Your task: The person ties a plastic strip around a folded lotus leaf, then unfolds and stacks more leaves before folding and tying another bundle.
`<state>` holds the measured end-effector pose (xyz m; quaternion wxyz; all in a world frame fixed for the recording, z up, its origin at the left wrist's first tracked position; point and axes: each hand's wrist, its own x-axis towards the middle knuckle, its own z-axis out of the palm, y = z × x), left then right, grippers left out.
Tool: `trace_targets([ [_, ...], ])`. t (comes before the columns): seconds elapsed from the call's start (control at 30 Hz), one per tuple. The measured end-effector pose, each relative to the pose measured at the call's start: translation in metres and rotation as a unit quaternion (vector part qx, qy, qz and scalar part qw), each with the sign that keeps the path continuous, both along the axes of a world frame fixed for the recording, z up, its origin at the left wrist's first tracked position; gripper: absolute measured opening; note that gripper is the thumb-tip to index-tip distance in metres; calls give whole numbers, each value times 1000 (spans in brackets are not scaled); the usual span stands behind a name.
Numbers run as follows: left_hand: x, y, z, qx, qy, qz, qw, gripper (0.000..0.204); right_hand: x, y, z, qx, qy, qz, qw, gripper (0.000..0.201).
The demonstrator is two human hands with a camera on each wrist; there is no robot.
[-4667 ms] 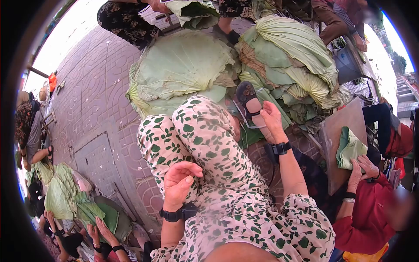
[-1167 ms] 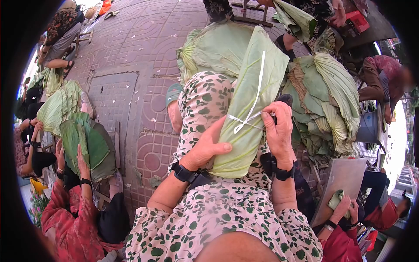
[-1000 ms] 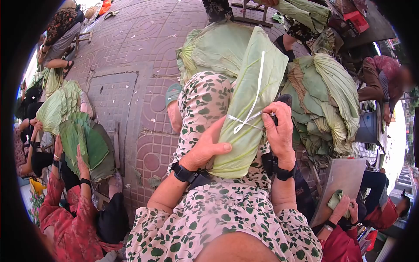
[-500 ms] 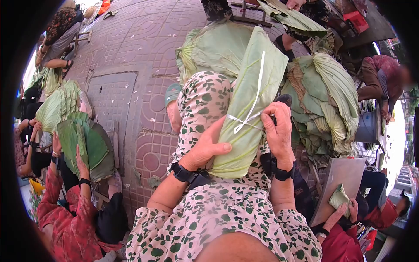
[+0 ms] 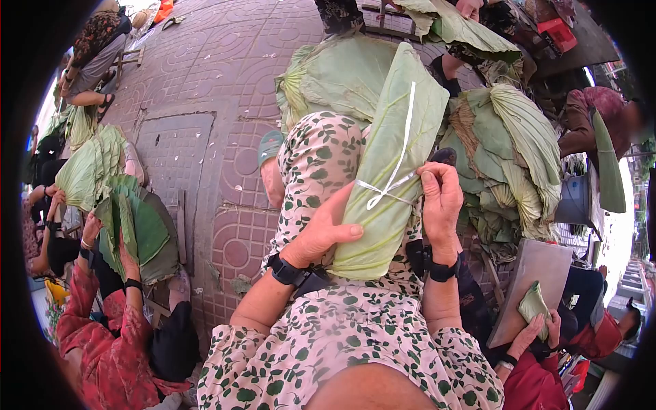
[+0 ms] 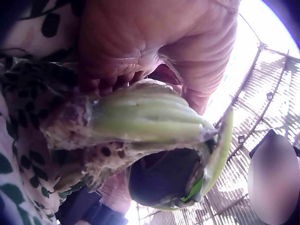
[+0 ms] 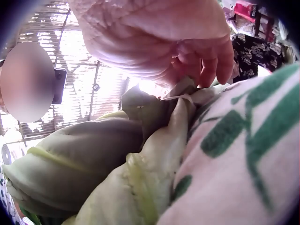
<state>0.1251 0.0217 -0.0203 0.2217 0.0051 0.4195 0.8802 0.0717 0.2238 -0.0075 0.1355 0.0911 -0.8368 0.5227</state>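
Observation:
A long bundle of folded pale green lotus leaf (image 5: 383,236) lies slanted across the lap, bound at its middle with white string (image 5: 387,190). My left hand (image 5: 324,229) grips its left side, thumb on top and the other fingers hidden underneath. At the right edge, my right hand (image 5: 443,201) pinches the string between thumb and fingertips, and the string runs taut from the crossing to it. The left wrist view shows the bundle's rolled lower end (image 6: 145,117) under the palm. In the right wrist view, the leaf folds (image 7: 79,164) lie below the curled fingers (image 7: 208,70).
A stack of large leaves (image 5: 335,75) lies beyond the knees, with another pile (image 5: 506,164) to the right. A person at the right works a folded leaf (image 5: 531,303) on a board (image 5: 536,263). At the left, a person in red (image 5: 113,342) handles leaves (image 5: 140,232).
Both hands held nothing 4.7 seconds ago; now they hold the bundle and its string. Over the last half second my right hand has moved slightly right with the string. The left hand stays put.

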Motion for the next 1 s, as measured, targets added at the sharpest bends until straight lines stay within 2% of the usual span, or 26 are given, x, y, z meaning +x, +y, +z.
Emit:
trace_targets([
  [0.27,0,0,4,1,3,0,1000,102,-3,2,-3,-84,-18,-7,996,12],
  [0.33,0,0,2,1,6,-1,1000,101,-3,3,-5,-172,-45,-1,984,13],
  [0.37,0,0,1,1,7,-1,1000,101,-2,3,-5,-172,-45,-1,984,13],
  [0.43,0,0,1,1,8,-1,1000,100,-1,3,-5,-253,-57,2,966,14],
  [0.47,0,0,1,3,8,-2,1000,100,0,5,-5,-254,-57,2,966,14],
  [0.53,0,0,1,5,9,-3,1000,100,1,13,-5,-355,-93,-3,930,13],
  [0.57,0,0,1,7,7,-4,1000,99,1,17,-7,-355,-93,-3,930,13],
  [0.63,0,0,0,8,5,-3,1000,99,1,26,-11,-446,-96,19,889,12],
  [0.77,0,0,0,5,0,-4,1000,98,2,42,-14,-488,-71,-3,870,11],
  [0.83,0,0,0,8,-1,-7,1000,98,5,43,-6,-481,-67,3,874,8],
  [0.9,-1,0,0,15,0,-15,1000,96,9,38,1,-351,-19,7,936,17],
  [0.93,-2,1,-2,15,0,-18,1000,96,11,34,4,-351,-18,3,936,17],
  [1.0,-2,1,-5,13,2,-18,1000,94,13,22,10,-200,3,55,978,27],
])
